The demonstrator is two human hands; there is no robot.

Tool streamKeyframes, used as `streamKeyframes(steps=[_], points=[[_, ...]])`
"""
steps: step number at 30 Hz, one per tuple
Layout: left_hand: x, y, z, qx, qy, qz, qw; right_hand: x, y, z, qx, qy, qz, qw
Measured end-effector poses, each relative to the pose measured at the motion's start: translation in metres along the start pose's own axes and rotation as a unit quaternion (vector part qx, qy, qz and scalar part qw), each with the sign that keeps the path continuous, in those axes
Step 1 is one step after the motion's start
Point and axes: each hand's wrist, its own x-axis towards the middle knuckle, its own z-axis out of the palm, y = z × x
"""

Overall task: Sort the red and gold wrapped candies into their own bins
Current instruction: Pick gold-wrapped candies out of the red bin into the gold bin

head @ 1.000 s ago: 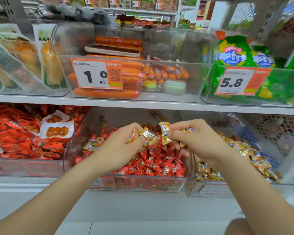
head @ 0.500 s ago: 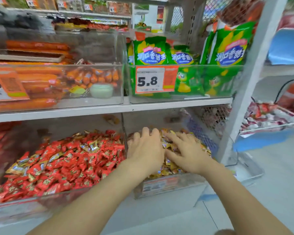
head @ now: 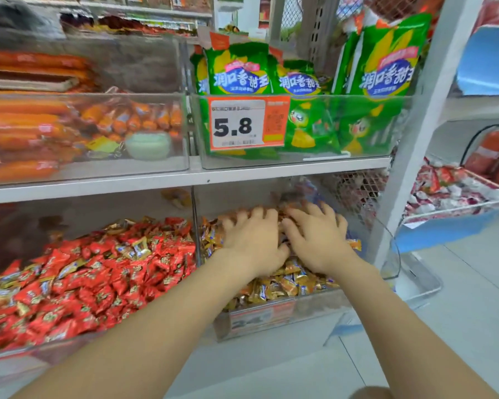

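Two clear bins stand side by side on the lower shelf. The left bin [head: 69,352] holds a heap of red wrapped candies [head: 98,286] with a few gold ones [head: 139,249] mixed in on top. The right bin [head: 271,318] holds gold wrapped candies [head: 285,283]. My left hand [head: 254,240] and my right hand [head: 317,240] lie palm down, side by side, on the gold heap with fingers spread. I see no candy gripped in either hand; what lies under the palms is hidden.
The shelf above carries a bin of orange sausages [head: 69,133] and a bin of green snack bags [head: 300,125] with a 5.8 price tag. A white shelf post [head: 409,156] stands right of the gold bin. A wire basket of wrapped sweets [head: 455,194] and a red extinguisher [head: 493,151] are farther right.
A second ago both hands pinched gold candies over the red bin. They moved right into the gold bin and now lie spread on the heap, slightly farther back than half a second ago.
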Motion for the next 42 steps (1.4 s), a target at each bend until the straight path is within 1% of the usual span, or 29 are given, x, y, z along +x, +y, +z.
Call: streamKeyframes(steps=[2, 3, 4, 6, 8, 10, 11, 13, 15, 16, 18, 20, 22, 24, 26, 29, 31, 33, 35, 37, 39, 41, 42], points=[[-0.024, -0.011, -0.015, -0.027, 0.086, 0.081, 0.993, -0.003, -0.016, -0.008, 0.054, 0.049, -0.06, 0.996], [-0.039, -0.019, -0.023, -0.032, 0.127, 0.108, 0.985, -0.006, -0.027, -0.011, 0.087, 0.069, -0.086, 0.99], [-0.056, -0.028, -0.03, -0.028, 0.162, 0.12, 0.979, -0.01, -0.039, -0.014, 0.118, 0.08, -0.101, 0.985], [-0.086, -0.051, -0.045, -0.028, 0.199, 0.096, 0.975, -0.02, -0.069, -0.02, 0.161, 0.08, -0.111, 0.977], [-0.11, -0.086, -0.053, -0.052, 0.2, 0.025, 0.978, -0.032, -0.105, -0.025, 0.189, 0.08, -0.123, 0.971], [-0.128, -0.129, -0.056, -0.05, 0.197, -0.058, 0.977, -0.042, -0.142, -0.026, 0.213, 0.071, -0.143, 0.964], [-0.134, -0.149, -0.058, -0.035, 0.183, -0.11, 0.976, -0.046, -0.162, -0.026, 0.221, 0.062, -0.152, 0.961], [-0.143, -0.184, -0.061, 0.009, 0.118, -0.242, 0.963, -0.05, -0.199, -0.016, 0.218, 0.035, -0.167, 0.961], [-0.147, -0.214, -0.063, 0.021, 0.036, -0.35, 0.936, -0.046, -0.229, 0.005, 0.159, -0.002, -0.165, 0.974], [-0.147, -0.228, -0.062, 0.005, 0.009, -0.383, 0.924, -0.041, -0.241, 0.017, 0.105, -0.027, -0.147, 0.983], [-0.141, -0.253, -0.057, -0.028, -0.031, -0.415, 0.909, -0.03, -0.257, 0.035, 0.005, -0.101, -0.079, 0.992], [-0.129, -0.274, -0.05, -0.052, -0.046, -0.421, 0.905, -0.014, -0.266, 0.049, -0.03, -0.174, -0.018, 0.984], [-0.116, -0.287, -0.044, -0.086, -0.041, -0.408, 0.908, 0.003, -0.276, 0.055, -0.002, -0.232, 0.024, 0.972], [-0.104, -0.296, -0.035, -0.125, -0.028, -0.37, 0.92, 0.021, -0.282, 0.063, 0.034, -0.261, 0.04, 0.964], [-0.092, -0.307, -0.03, -0.155, 0.01, -0.352, 0.923, 0.034, -0.287, 0.065, 0.071, -0.272, 0.055, 0.958], [-0.078, -0.32, -0.026, -0.202, 0.075, -0.383, 0.898, 0.047, -0.291, 0.065, 0.131, -0.322, 0.081, 0.934], [-0.071, -0.322, -0.023, -0.241, 0.105, -0.417, 0.87, 0.055, -0.292, 0.065, 0.149, -0.355, 0.074, 0.92], [-0.066, -0.326, -0.018, -0.271, 0.106, -0.432, 0.854, 0.059, -0.292, 0.069, 0.167, -0.334, 0.08, 0.924], [-0.064, -0.329, -0.017, -0.318, 0.1, -0.427, 0.84, 0.063, -0.293, 0.071, 0.185, -0.312, 0.077, 0.929], [-0.063, -0.328, -0.018, -0.371, 0.101, -0.417, 0.823, 0.065, -0.293, 0.074, 0.2, -0.326, 0.064, 0.922], [-0.063, -0.325, -0.021, -0.398, 0.097, -0.4, 0.819, 0.066, -0.295, 0.076, 0.205, -0.349, 0.045, 0.913], [-0.065, -0.318, -0.024, -0.416, 0.072, -0.373, 0.826, 0.065, -0.301, 0.077, 0.209, -0.364, 0.024, 0.908], [-0.066, -0.317, -0.026, -0.423, 0.058, -0.359, 0.83, 0.065, -0.303, 0.078, 0.208, -0.358, 0.008, 0.91]])
